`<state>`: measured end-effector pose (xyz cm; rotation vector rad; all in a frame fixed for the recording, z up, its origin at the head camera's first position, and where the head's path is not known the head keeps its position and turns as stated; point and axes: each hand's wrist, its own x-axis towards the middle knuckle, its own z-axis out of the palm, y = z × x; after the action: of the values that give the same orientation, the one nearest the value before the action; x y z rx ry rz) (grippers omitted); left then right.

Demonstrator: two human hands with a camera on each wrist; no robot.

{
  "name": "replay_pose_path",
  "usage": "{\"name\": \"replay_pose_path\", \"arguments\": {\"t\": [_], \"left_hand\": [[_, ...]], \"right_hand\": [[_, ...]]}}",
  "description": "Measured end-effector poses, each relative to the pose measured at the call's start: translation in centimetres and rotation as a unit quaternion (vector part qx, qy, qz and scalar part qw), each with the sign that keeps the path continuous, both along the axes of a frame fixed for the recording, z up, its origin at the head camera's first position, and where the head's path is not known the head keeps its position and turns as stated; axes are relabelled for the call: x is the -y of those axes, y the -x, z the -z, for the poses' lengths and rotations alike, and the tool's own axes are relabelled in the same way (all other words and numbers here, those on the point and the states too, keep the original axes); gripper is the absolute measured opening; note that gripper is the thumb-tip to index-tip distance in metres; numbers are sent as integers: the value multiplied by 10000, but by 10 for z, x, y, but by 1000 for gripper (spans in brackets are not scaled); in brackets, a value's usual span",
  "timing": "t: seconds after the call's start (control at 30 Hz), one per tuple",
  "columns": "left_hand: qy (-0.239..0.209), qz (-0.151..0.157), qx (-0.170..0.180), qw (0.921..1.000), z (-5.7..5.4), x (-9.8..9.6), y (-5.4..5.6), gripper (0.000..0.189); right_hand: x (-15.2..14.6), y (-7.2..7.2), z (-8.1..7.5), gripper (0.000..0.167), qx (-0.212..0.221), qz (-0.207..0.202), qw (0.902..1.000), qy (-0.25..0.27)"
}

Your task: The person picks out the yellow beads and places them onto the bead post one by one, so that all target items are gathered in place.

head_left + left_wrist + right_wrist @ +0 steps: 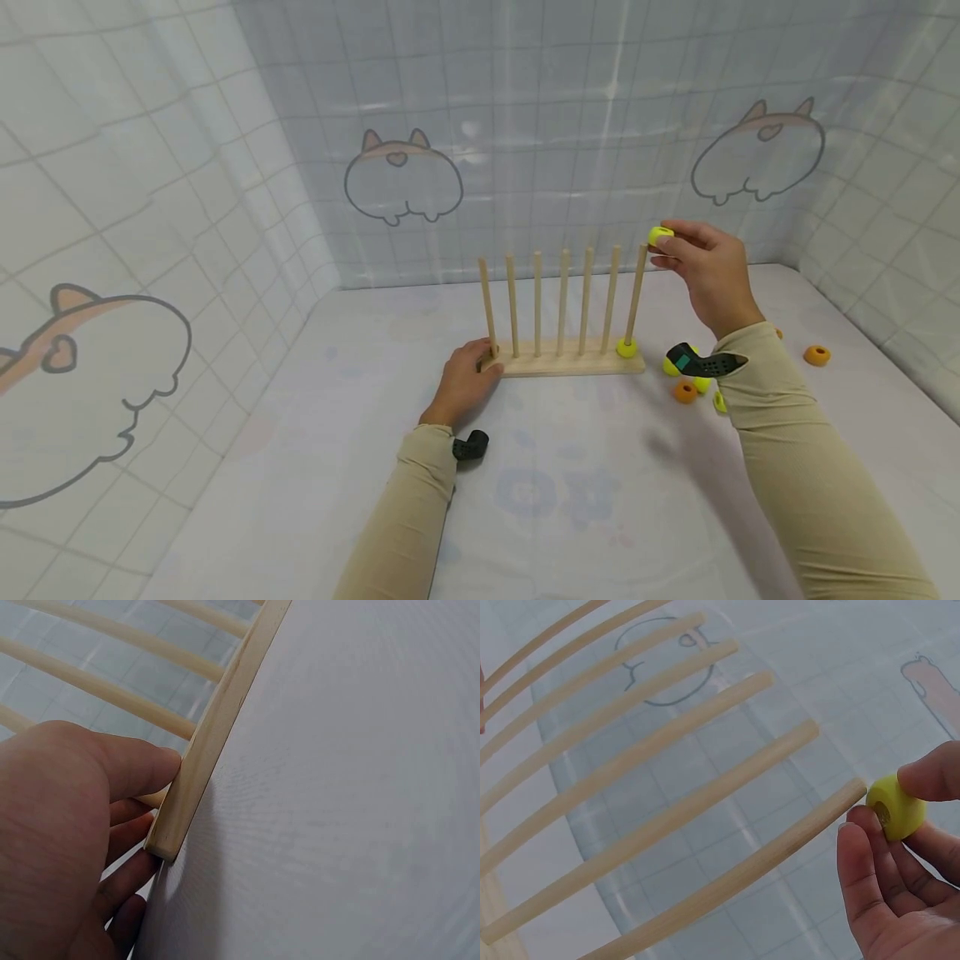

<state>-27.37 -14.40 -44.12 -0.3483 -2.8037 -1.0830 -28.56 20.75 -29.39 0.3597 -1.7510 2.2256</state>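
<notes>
A wooden peg rack (562,364) with several upright dowels stands on the table. My left hand (467,385) grips the left end of its base, thumb on the front edge and fingers behind, as the left wrist view shows. Between thumb and fingers, my right hand (708,265) pinches a yellow bead (895,808) with a hole through it. The bead is right at the tip of the rightmost dowel (780,844), its hole facing the dowel end. Another yellow bead (626,348) sits at the bottom of that same dowel; the other dowels are bare.
Loose yellow beads and an orange bead (685,392) lie right of the rack, partly hidden by the right wrist's strap (705,362). Farther right is another orange bead (817,356). Tiled-pattern sheeting (525,125) rises behind and at both sides.
</notes>
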Motion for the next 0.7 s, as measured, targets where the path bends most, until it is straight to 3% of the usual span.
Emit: {"name": "replay_pose_path", "arguments": {"t": [0.7], "left_hand": [[-86, 4, -55, 9999, -1, 0, -2, 47]], "right_hand": [[2, 2, -5, 41, -76, 6, 9987, -510]]}}
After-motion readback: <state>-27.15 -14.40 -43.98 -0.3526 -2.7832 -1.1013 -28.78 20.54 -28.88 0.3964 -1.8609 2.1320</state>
